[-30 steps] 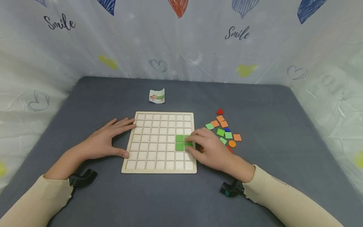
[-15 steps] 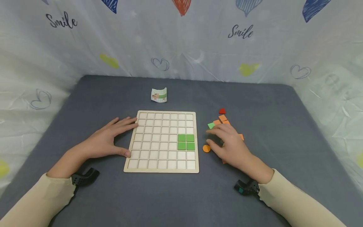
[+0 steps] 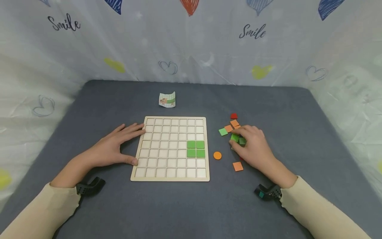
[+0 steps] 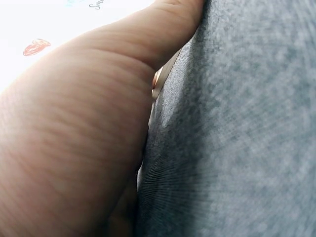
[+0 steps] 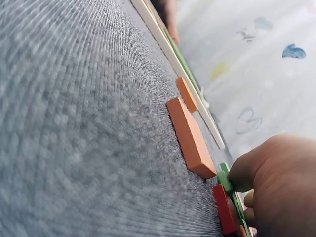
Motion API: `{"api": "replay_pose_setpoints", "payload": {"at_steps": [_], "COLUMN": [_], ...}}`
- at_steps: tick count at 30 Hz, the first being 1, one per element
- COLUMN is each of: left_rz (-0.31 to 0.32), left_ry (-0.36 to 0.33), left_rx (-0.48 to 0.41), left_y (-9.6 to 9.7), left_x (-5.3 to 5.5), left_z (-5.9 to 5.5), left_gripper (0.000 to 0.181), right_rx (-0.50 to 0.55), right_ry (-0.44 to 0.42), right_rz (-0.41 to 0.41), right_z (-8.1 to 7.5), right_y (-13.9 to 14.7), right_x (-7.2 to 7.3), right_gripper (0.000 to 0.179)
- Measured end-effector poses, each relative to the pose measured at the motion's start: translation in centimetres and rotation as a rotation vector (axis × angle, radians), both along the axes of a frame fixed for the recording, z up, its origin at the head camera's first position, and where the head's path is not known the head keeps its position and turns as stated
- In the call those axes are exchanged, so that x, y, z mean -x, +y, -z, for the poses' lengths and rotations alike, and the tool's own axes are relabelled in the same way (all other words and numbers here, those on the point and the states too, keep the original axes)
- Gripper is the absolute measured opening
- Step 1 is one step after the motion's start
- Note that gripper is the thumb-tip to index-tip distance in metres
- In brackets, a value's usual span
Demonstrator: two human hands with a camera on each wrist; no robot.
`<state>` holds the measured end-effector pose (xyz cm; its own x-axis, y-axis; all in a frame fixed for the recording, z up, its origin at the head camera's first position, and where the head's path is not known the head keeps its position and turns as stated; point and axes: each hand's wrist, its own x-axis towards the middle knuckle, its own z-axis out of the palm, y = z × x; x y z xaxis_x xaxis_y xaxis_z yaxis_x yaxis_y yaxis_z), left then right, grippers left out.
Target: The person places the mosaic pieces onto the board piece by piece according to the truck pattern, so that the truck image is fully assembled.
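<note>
A pale wooden grid board (image 3: 161, 153) lies on the table, with several green square tiles (image 3: 195, 149) set in cells by its right side. My left hand (image 3: 111, 149) spreads its fingers and thumb along the board's left edge. Right of the board, my right hand (image 3: 253, 144) pinches a green square tile (image 3: 234, 137) between thumb and fingers over the loose pieces. In the right wrist view the thumb lies on a green piece (image 5: 224, 177), with a red piece (image 5: 226, 210) beside it. My palm hides part of the pile.
Between board and pile lies an orange disc (image 3: 217, 155); an orange square tile (image 3: 237, 166) sits nearer me. Other orange tiles (image 3: 234, 123), a light green tile (image 3: 223, 131) and a red piece (image 3: 234, 116) lie behind the hand. A small picture card (image 3: 167, 100) lies beyond the board.
My right hand has left the green tiles on the board and moved right to the pile. The orange disc and an orange tile now lie apart from the pile. The left hand stays put.
</note>
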<state>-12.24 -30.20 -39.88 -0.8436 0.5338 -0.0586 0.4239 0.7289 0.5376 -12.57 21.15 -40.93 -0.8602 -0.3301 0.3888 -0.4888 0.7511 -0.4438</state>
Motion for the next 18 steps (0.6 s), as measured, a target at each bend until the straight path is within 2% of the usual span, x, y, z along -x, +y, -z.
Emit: {"api": "replay_pose_setpoints", "payload": {"at_steps": [8, 18], "left_rz": [-0.002, -0.013], "left_ry": [-0.002, -0.005], "left_rx": [-0.002, -0.003], "left_y": [-0.20, -0.06], "left_x": [0.06, -0.01], "left_z": [0.22, 0.09], "left_gripper": [0.115, 0.114], "right_rx": [-0.006, 0.007], "right_ry": [-0.069, -0.052], "right_rz": [0.035, 0.030], "right_z": [-0.28, -0.03], "right_y": [-0.17, -0.27], "right_x": [-0.21, -0.05], "right_gripper": [0.027, 0.028]}}
